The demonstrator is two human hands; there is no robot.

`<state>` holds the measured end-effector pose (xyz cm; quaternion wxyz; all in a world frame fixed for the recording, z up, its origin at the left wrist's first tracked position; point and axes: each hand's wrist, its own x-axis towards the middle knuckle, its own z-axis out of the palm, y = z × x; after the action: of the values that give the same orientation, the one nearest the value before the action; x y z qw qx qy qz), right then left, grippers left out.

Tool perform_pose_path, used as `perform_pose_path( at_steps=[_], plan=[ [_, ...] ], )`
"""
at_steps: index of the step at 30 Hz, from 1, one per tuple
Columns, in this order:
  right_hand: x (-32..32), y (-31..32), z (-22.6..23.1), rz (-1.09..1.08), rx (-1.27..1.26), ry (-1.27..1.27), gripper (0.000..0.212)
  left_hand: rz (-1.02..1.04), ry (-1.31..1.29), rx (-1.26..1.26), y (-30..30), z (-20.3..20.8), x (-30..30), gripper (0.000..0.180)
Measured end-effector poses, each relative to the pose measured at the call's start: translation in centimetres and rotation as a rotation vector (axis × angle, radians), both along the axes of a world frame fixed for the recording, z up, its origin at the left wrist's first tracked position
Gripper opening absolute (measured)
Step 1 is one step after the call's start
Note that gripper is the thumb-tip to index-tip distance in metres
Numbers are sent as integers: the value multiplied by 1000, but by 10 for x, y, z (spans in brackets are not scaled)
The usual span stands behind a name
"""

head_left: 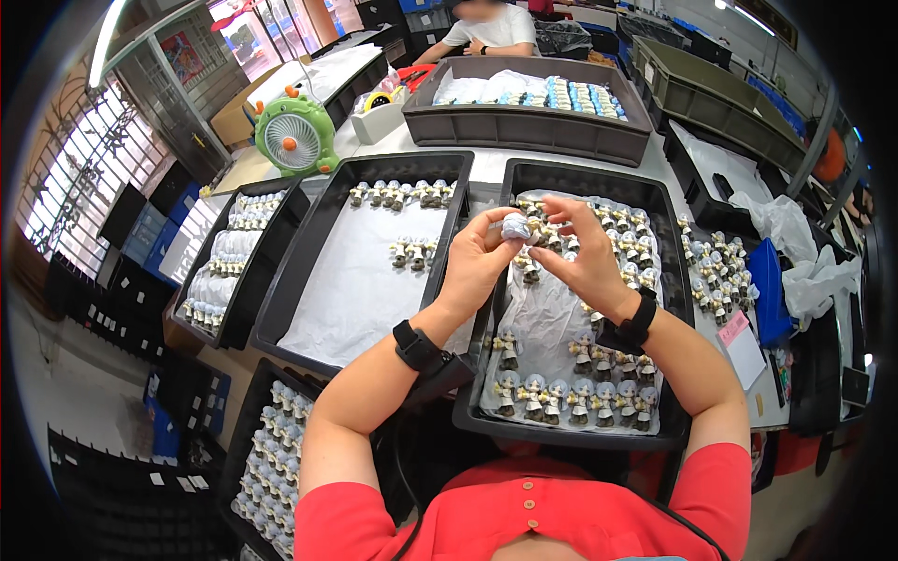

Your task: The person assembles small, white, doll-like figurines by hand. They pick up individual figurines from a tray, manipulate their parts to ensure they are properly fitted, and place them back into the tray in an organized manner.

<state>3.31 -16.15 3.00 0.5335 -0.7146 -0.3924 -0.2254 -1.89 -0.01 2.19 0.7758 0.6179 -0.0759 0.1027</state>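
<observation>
My left hand (479,260) pinches a small figurine (515,226) with pale blue hair between thumb and fingers, above the right-hand black tray (513,178). Close beside it, my right hand (587,257) has its thumb and fingers curved apart; nothing shows between them. Whether the right thumb touches the figurine is hard to tell. Beneath both hands, rows of similar figurines (555,396) lie on white paper in that tray. To its left, another black tray (272,313) is lined with white paper (360,280) and has a few figurines at its upper right.
A narrower tray of figurines (229,264) and a green fan (297,136) stand at left. Loose figurines (718,271) lie at right, near a blue bin (769,294) and plastic bags (812,280). A grey crate (524,122) is at the back, before a seated person (505,33).
</observation>
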Motion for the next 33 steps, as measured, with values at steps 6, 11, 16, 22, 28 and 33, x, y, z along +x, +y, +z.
perform_pose_path(
  at_steps=[6,11,16,22,28,33],
  plan=[
    [12,-7,-10,191,-73,143,28,13,-61,172,0,0,-1,34],
    [6,-4,-7,264,-20,181,25,90,-116,327,0,3,-3,32],
    [7,-5,-10,249,-53,188,23,89,-113,364,0,2,-3,30],
    [10,-6,-13,256,-76,265,21,66,-25,392,2,9,-6,28],
    [15,-8,-18,283,-87,354,22,16,-4,399,4,5,-2,37],
    [16,-5,-21,489,133,631,20,-133,15,186,5,-1,-1,44]
  ],
)
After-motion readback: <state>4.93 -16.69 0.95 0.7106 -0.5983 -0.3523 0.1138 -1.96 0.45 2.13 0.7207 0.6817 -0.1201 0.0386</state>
